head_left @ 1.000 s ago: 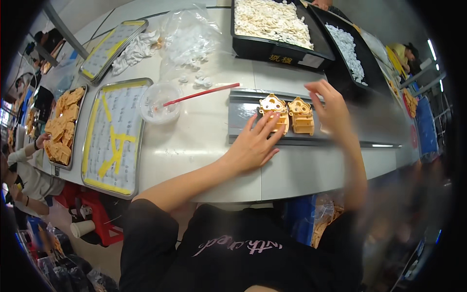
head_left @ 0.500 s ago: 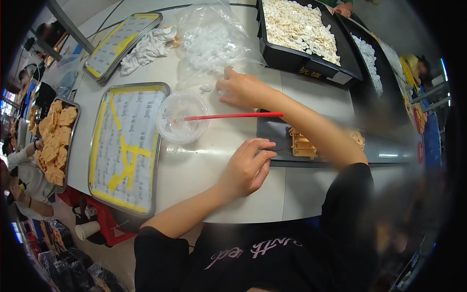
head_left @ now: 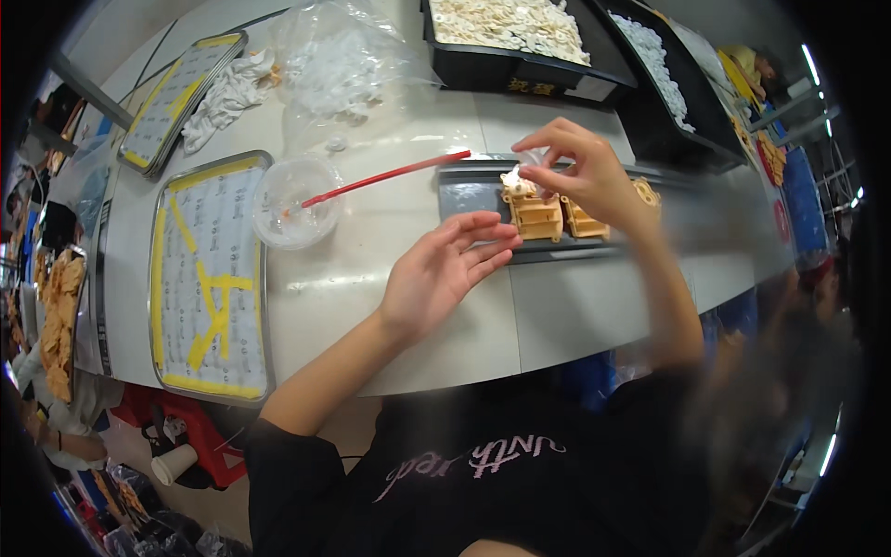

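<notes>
My right hand (head_left: 587, 176) pinches a small translucent plastic piece (head_left: 531, 159) above a row of tan plastic housings. The leftmost housing (head_left: 538, 220) has a white part (head_left: 516, 183) at its upper left corner. Beside it, partly beneath my right hand, sits a second housing (head_left: 587, 221); another tan part (head_left: 647, 192) lies farther right. All rest on a long dark grey tray (head_left: 464, 195). My left hand (head_left: 432, 274) is open, its fingers stretched toward the leftmost housing with nothing in them.
Left of my hands stands a clear round tub (head_left: 278, 237) with a red stick (head_left: 399, 172) across its rim. A metal-edged tray (head_left: 269, 325) with yellow tape lies farther left. Behind are a clear bag (head_left: 343, 70) of pieces and black bins (head_left: 483, 70) of small white parts.
My right hand has moved from beside the clear bag over to the leftmost housing, carrying the translucent piece. My left fingers have straightened. The whole view has shifted.
</notes>
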{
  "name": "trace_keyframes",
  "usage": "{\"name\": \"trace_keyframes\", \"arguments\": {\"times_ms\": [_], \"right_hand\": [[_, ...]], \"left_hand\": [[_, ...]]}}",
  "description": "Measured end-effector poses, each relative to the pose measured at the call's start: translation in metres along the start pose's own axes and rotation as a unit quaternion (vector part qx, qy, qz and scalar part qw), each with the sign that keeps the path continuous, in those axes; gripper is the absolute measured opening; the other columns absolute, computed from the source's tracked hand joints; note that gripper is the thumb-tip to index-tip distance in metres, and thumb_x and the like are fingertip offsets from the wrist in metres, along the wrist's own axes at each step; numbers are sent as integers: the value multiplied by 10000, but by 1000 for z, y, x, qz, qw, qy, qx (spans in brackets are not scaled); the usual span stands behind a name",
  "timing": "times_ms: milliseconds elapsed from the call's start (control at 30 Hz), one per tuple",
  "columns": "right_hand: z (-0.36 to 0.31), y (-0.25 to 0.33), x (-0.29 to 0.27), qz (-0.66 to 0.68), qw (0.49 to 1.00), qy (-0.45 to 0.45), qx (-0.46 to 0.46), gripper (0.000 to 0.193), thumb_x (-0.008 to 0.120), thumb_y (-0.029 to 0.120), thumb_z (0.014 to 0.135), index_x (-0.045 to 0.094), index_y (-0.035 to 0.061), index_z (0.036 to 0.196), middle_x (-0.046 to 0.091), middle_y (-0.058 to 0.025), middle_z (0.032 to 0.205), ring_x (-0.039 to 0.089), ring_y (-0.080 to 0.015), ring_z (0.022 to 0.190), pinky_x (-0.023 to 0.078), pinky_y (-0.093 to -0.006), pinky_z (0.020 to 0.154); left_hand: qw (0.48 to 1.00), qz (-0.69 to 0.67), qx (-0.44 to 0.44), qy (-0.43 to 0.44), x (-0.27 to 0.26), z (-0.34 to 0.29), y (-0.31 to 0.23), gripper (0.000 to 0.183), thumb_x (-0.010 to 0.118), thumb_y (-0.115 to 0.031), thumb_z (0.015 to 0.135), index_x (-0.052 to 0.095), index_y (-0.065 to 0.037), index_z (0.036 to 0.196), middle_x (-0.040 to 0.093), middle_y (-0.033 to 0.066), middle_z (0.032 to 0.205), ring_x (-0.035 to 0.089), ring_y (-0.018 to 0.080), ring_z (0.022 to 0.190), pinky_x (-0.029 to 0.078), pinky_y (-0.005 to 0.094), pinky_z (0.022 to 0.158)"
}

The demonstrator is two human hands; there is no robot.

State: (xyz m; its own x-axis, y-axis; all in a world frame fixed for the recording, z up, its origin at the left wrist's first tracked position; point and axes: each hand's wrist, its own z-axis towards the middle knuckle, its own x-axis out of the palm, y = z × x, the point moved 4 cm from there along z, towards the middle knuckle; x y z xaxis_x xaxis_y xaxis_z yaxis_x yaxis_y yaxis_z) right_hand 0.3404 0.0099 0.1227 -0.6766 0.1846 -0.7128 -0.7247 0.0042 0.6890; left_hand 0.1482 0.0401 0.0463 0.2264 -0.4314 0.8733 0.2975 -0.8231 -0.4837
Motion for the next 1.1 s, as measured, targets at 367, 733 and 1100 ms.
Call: {"name": "trace_keyframes", "arguments": {"times_ms": [367,733,1100], "right_hand": [[-92,52,50,-157,953,-135,-222,325,707,99,719,664,93,1041,565,-103,1194,562,-289,1025,466,-398,860],[-87,28,50,-58,935,-260,-233,283,768,-8,627,662,28,887,636,-99,992,610,-262,893,496,-345,739],[-33,-44,18,-232,946,-173,-146,73,694,83,776,657,53,832,620,-36,824,624,-210,750,508,-311,642]], "left_hand": [[987,-120,-103,-25,22,19,44,508,281,-396,1011,391,-58,1373,470,98,1335,453,238,1242,350,387,1060],[974,-220,-43,-20,-6,23,33,416,380,-318,991,462,-11,1259,491,155,1295,453,280,1229,349,418,1068],[970,-237,-24,-51,-10,26,32,352,379,-209,983,473,36,1218,471,217,1307,396,329,1291,357,418,1092]]}}
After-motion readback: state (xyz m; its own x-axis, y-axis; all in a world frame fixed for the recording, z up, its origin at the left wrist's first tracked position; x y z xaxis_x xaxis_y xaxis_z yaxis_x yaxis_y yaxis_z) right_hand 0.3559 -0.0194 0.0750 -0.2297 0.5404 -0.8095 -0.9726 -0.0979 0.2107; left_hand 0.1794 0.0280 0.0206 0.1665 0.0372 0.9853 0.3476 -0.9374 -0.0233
